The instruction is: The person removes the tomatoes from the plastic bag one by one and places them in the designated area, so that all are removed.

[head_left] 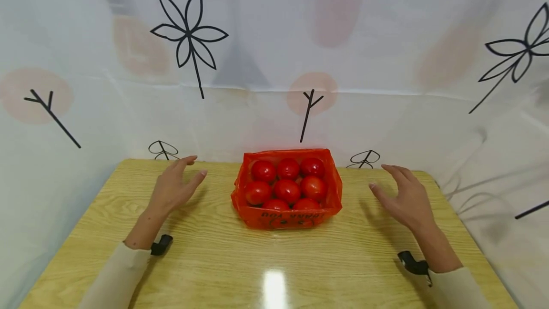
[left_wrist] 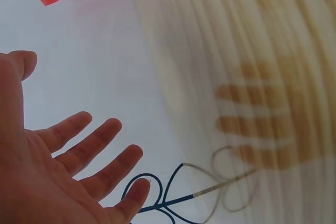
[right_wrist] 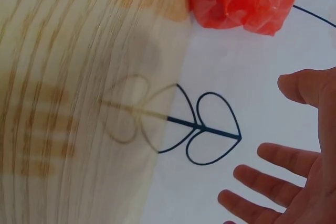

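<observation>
A box-shaped container wrapped in a red plastic bag (head_left: 283, 221) stands toward the back middle of the table, dark printing on its near side. Rows of round red tomatoes (head_left: 287, 191) fill it. My left hand (head_left: 173, 187) hovers to the left of the container, fingers spread and apart from it. On the other side, my right hand (head_left: 405, 199) is likewise raised, with nothing in its grasp. The left wrist view shows the left fingers (left_wrist: 100, 179) spread over the table, a corner of the red bag above them. Similar spread fingers (right_wrist: 268, 184) appear in the right wrist view.
The wood-grain table (head_left: 206, 261) has a glossy top that reflects the hands and a light. Directly behind it hangs a white curtain (head_left: 266, 51) printed with black plant outlines and pale blotches. Black straps (head_left: 413, 263) sit at both wrists.
</observation>
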{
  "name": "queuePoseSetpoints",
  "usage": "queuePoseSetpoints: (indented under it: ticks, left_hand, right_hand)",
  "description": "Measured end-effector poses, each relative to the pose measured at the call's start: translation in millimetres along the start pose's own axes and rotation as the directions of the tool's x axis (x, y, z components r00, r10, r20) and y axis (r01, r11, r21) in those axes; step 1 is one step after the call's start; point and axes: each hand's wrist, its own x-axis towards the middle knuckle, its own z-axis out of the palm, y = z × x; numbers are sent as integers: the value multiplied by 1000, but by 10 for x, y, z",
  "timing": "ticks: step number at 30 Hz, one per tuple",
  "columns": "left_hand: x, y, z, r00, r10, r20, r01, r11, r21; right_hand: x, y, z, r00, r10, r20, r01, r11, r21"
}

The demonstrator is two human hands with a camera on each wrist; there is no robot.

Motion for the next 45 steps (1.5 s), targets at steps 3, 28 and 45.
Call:
queuePoseSetpoints:
  ticks: [3, 28, 45]
  left_hand:
    - [0, 26, 18, 1000, 3, 9, -3, 1000, -9]
    - [215, 455, 167, 998, 61, 32, -59, 996, -65]
    - [324, 744, 268, 993, 74, 89, -66, 993, -94]
  right_hand:
    - [13, -38, 19, 1000, -20, -8, 20, 1000, 5]
    - [251, -449, 209, 976, -181, -121, 190, 980, 61]
    - [381, -690, 309, 955, -258, -144, 274, 957, 101]
